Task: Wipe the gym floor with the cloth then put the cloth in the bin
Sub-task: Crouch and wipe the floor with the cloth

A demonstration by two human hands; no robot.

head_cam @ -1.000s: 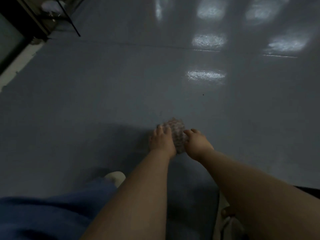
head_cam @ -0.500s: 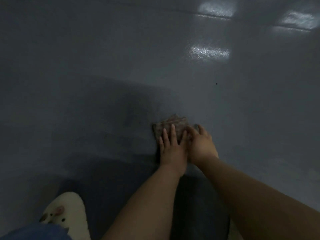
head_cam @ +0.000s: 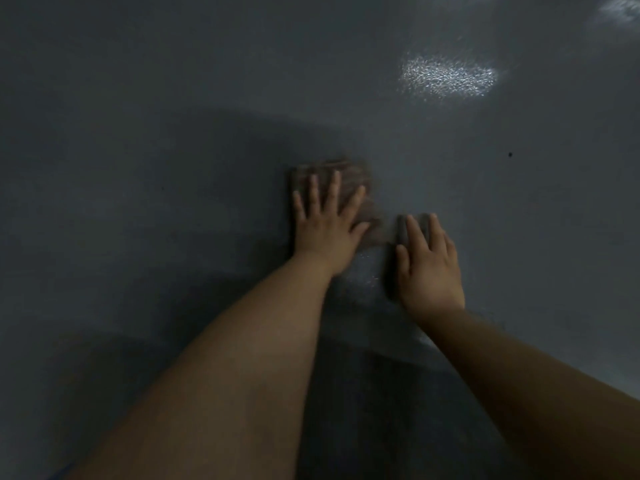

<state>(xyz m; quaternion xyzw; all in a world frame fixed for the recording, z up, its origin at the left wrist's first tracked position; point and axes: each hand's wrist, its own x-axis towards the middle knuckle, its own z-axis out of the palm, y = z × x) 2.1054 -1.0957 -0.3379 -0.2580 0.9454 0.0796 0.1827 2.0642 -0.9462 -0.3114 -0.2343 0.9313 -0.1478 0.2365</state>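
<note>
A small brownish checked cloth (head_cam: 349, 174) lies flat on the grey gym floor (head_cam: 173, 168), a little above the middle of the head view. My left hand (head_cam: 325, 223) presses down on it with its fingers spread and straight. My right hand (head_cam: 427, 261) rests flat on the bare floor just to the right of the cloth, fingers straight, a small gap from the cloth's edge. The bin is not in view.
The floor is dim, with my shadow (head_cam: 363, 393) over its lower part. A bright light reflection (head_cam: 446, 77) lies at the upper right and a tiny dark speck (head_cam: 510, 154) at the right.
The cloth has gone from bunched between both hands to spread flat. My right hand has come off it onto the floor beside it. The view has moved closer to the floor.
</note>
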